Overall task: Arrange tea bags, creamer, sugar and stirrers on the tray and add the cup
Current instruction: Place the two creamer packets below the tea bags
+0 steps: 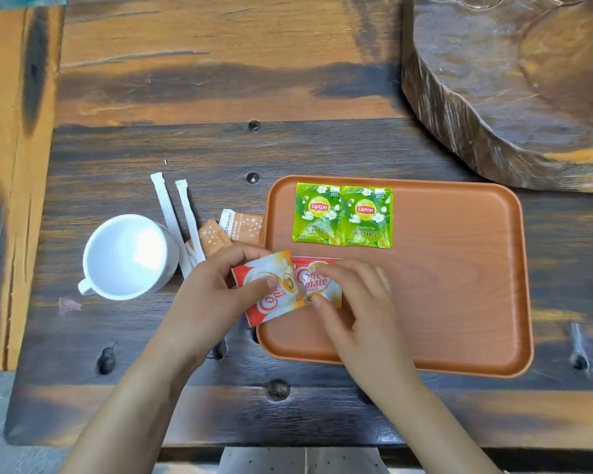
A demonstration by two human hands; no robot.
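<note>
Now your left hand (216, 295) pinches a tilted creamer packet (271, 289) over the tray (459, 268) edge; your right hand's (353, 302) fingers (326, 271) press a second creamer packet (317, 282) flat there.

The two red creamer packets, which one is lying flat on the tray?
The creamer packet under the right hand lies flat on the tray. The other creamer packet is tilted, pinched in the left hand over the tray's edge.
</note>
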